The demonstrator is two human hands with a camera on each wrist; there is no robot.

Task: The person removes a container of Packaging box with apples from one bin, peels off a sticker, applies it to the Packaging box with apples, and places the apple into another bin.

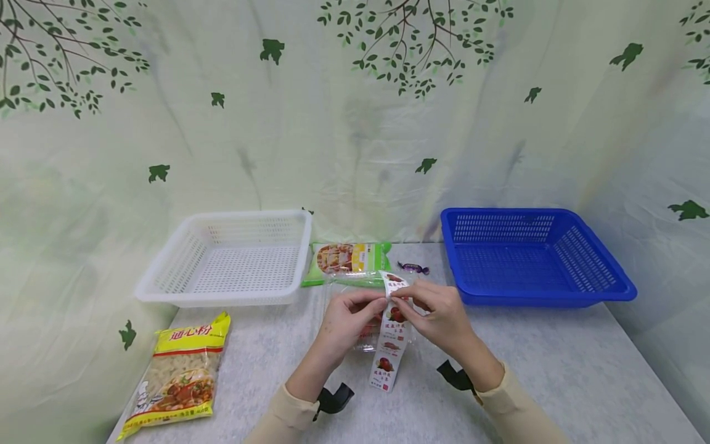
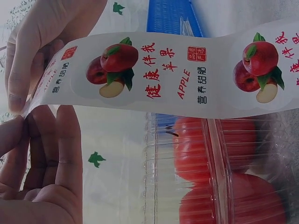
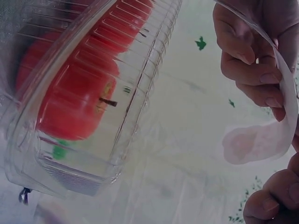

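Note:
A long white strip of apple-label stickers (image 1: 384, 364) hangs between the two hands, its upper end sticking up past the fingertips. The left hand (image 1: 341, 324) pinches the strip's left edge between thumb and forefinger. Opposite it, the right hand (image 1: 444, 314) pinches the strip's right edge, fingertips close to the left hand's. Printed red apples and red characters show on the strip's face (image 2: 173, 77) in the left wrist view. Behind the strip stands a clear ribbed plastic box (image 3: 119, 158) with red apples (image 3: 77, 107) inside, partly covered by the hands in the head view.
A white basket (image 1: 294, 290) stands at the back left, a blue basket (image 1: 543, 296) at the back right. Between them lie a green food packet (image 1: 349, 259) and a small purple wrapped candy (image 1: 413, 268). A yellow pasta bag (image 1: 180, 376) lies at the front left.

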